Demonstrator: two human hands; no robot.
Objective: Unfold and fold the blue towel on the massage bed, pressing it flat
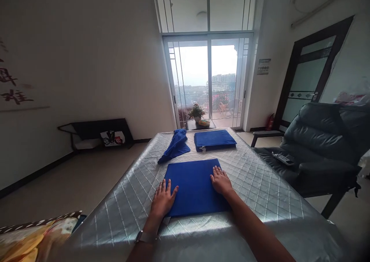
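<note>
A blue cloth (193, 188), folded into a flat square, lies on the silver quilted table cover (127, 200). My left hand (163, 198) rests flat on its left edge with the fingers spread a little. On the right edge lies my right hand (221, 180), palm down and fingers stretched out. Neither hand grips anything. Beyond the square sits a stack of folded blue cloths (215, 138) with a small white tag at its near side. A crumpled blue cloth (176, 145) lies left of that stack.
A dark reclining armchair (315, 146) stands right of the table, with a grey device (283, 158) on its seat. Past the far edge, a potted plant (197, 111) stands before the sliding glass door (209, 77). Patterned bedding (37, 235) shows at the lower left.
</note>
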